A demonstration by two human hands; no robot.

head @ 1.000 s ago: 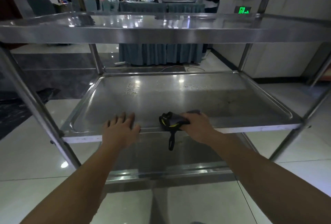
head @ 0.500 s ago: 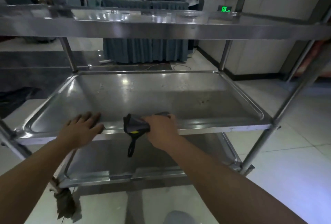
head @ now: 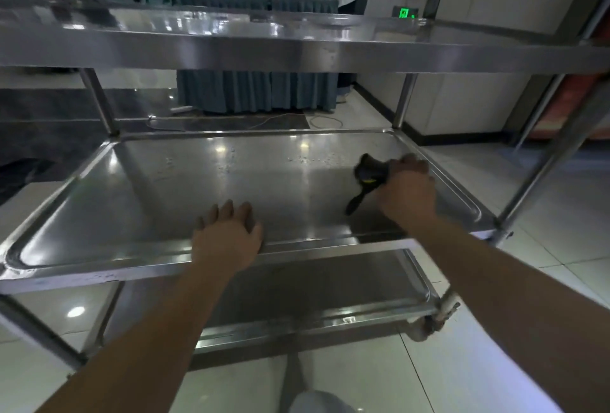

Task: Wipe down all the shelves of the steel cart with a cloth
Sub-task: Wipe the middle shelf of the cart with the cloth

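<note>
The steel cart fills the view with three shelves: a top shelf [head: 297, 46], a middle shelf [head: 198, 188] and a bottom shelf [head: 313, 284]. My right hand [head: 407, 188] grips a dark cloth [head: 369, 173] with a yellow mark and presses it on the right part of the middle shelf; a dark strap hangs from the cloth onto the steel. My left hand [head: 226, 237] lies flat on the front rim of the middle shelf, fingers straight. Small specks dot the far half of that shelf.
Steel posts [head: 97, 99] stand at the cart's corners, and a caster [head: 429, 323] shows at the lower right. Beyond the cart stands a table with a blue skirt [head: 257, 89], with people behind it. A cable [head: 323, 120] lies on the tiled floor.
My right hand has slid the cloth from the front middle of the shelf to the right and further back. My left hand stays on the front rim. The view has shifted.
</note>
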